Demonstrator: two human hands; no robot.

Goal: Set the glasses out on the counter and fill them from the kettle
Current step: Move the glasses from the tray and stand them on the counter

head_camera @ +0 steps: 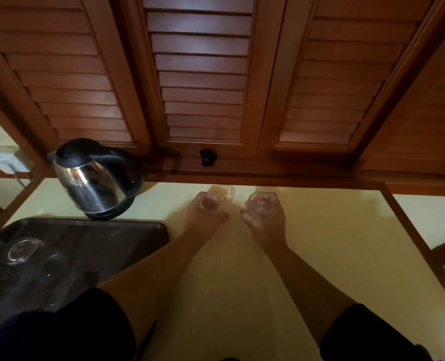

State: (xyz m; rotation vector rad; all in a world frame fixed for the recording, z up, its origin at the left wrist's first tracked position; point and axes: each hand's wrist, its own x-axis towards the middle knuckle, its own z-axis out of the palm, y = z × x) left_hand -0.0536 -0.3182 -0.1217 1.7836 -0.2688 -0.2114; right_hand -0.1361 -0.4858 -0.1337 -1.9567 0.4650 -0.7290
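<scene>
Two clear glasses stand upright near the back of the pale yellow counter (320, 256). My left hand (203, 217) grips the left glass (212, 200) from the side. My right hand (267, 222) grips the right glass (261, 203) the same way. The two glasses are a hand's width apart. A steel kettle (93, 183) with a black lid and handle sits on its base at the back left, away from both hands.
A dark tray (106, 243) lies at the front left with more clear glasses (22, 250) on it. Wooden louvred doors (203, 87) rise behind the counter, with a black knob (207, 156). A wall socket (7, 160) is at far left.
</scene>
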